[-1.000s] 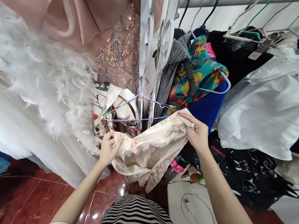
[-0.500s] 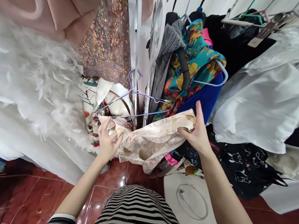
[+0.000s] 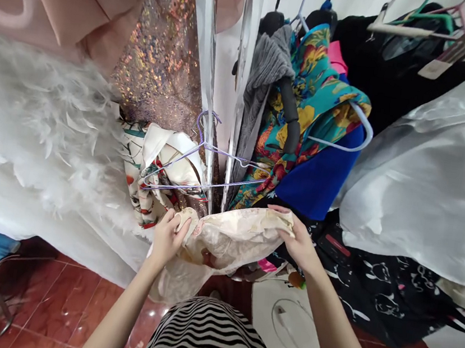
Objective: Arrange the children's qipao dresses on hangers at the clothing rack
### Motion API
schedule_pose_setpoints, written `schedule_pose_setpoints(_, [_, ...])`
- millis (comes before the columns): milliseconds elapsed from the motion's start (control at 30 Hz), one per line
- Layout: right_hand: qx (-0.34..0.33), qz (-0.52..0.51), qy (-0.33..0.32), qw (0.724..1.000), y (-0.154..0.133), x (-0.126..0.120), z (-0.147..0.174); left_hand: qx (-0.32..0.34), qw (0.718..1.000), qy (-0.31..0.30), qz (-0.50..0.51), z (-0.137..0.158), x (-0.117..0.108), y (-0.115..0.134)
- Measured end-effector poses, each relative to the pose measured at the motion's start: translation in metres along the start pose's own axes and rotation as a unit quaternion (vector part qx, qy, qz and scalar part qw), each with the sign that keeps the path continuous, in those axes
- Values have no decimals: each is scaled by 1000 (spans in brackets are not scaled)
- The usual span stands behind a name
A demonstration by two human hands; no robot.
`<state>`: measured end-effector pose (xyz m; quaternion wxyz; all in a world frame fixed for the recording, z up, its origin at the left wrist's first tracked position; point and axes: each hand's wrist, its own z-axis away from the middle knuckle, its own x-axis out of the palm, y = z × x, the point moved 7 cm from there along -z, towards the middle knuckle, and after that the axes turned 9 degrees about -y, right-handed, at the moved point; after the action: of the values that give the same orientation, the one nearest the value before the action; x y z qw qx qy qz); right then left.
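A: Head view: state of grip?

B: Left hand (image 3: 168,238) and right hand (image 3: 299,243) each pinch the cloth (image 3: 233,233) by its upper edge; it sags between them.

A: Hazards?

B: Shallow pinches: a sharp tug could pull an end free, likely dropping it toward the floor (image 3: 53,301). The hanger (image 3: 218,184) hangs just beyond the grip; its wire could snag the cloth if raised carelessly.

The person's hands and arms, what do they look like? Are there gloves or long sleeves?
The left hand and right hand are ungloved, and both wrists look bare. The left forearm and right forearm have no sleeve over them where they show.
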<state>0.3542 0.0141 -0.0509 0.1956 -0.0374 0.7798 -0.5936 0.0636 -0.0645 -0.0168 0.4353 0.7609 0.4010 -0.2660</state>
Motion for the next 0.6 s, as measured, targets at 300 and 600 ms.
schedule_pose_setpoints(300, [100,-150,-245,953,55,49,33,-58,997,-41,41,7,18,17])
schedule_pose_setpoints(600, [129,-18,-179,975,106,78,42,-35,999,-22,14,-5,19,31])
